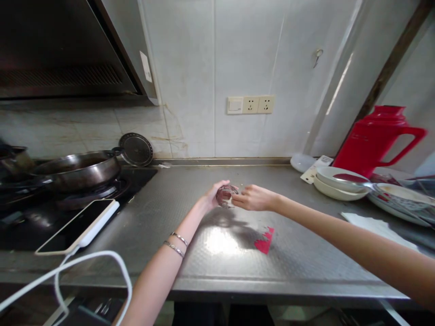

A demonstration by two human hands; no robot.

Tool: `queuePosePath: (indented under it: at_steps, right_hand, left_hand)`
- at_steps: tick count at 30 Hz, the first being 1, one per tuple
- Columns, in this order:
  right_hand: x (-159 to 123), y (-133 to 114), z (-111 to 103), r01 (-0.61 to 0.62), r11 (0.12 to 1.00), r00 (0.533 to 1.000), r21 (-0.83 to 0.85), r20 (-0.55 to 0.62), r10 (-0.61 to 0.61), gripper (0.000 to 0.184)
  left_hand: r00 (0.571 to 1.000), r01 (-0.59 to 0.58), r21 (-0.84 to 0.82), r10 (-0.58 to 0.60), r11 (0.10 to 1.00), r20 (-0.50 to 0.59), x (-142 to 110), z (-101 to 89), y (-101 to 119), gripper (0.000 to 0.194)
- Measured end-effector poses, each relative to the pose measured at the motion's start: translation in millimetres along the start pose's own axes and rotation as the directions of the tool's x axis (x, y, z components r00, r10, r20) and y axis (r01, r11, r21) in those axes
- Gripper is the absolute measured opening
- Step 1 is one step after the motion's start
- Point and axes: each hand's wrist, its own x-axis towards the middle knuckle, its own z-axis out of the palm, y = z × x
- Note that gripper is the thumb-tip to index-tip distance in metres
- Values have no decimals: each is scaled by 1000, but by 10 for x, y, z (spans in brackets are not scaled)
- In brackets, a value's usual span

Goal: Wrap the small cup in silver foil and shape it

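Note:
Above the steel counter (pixel 190 190), my left hand (pixel 211 195) is wrapped around a small round see-through cup (pixel 227 195) with something reddish-brown in it. The cup's open side faces me. My right hand (pixel 253 198) is closed, its fingertips at the cup's right rim. Whatever those fingers pinch, if anything, is too small to make out. A torn red scrap (pixel 264 241) lies on the counter below my right hand.
At left, a steel pan (pixel 79 172) sits on the stove, with a phone (pixel 78 226) and white cable (pixel 102 256) in front. Stacked bowls (pixel 336 188), a red thermos (pixel 377 140) and a white paper sheet (pixel 377 228) are at right. Sockets (pixel 250 105) are on the wall.

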Motion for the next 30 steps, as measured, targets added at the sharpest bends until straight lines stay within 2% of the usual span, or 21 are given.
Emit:
queuePosePath:
  at_steps: [2, 5, 7, 10, 12, 14, 18, 20, 21, 23, 26, 30]
  right_hand:
    - [-32, 49, 3, -36, 999, 999, -16, 21, 36, 31]
    - [-37, 53, -8, -137, 990, 989, -11, 51, 138, 30]
    - [-9, 2, -17, -217, 976, 974, 16, 70, 215, 29]
    - [65, -122, -30, -334, 940, 940, 68, 98, 327, 28]
    - [131, -215, -37, -422, 899, 905, 118, 120, 409, 28]
    - [213, -309, -43, -528, 829, 849, 185, 152, 507, 29]
    - [383, -480, -75, -687, 654, 719, 317, 168, 674, 28]
    - [421, -522, -111, -704, 599, 687, 382, 151, 711, 28]
    - [418, -523, -133, -696, 591, 688, 408, 145, 711, 29]
    - [363, -476, -179, -655, 615, 728, 439, 149, 669, 31]
    - [197, -310, -238, -551, 724, 831, 414, 195, 521, 33]
    - [0, -83, -267, -408, 861, 912, 303, 177, 369, 29]
  left_hand:
    - [993, -106, 0, 106, 994, -54, 14, 58, 6, 34]
    - [945, -288, 16, 287, 957, -159, 18, 130, 27, 29]
    - [917, -349, 14, 345, 937, -201, 10, 162, 38, 29]
    - [896, -388, -18, 372, 922, -241, 2, 195, 41, 31]
    - [875, -425, -54, 395, 904, -280, 2, 216, 36, 31]
    - [859, -448, -97, 398, 889, -321, 5, 239, 30, 31]
    - [865, -443, -198, 359, 875, -351, -3, 272, 24, 30]
    - [869, -442, -216, 357, 870, -342, -14, 272, 24, 29]
    - [874, -435, -214, 353, 875, -333, -19, 268, 24, 29]
    - [885, -411, -188, 342, 892, -315, -23, 257, 20, 29]
    - [890, -398, -120, 351, 909, -292, -6, 242, 6, 28]
    - [882, -399, -57, 366, 915, -298, 37, 244, -44, 28]
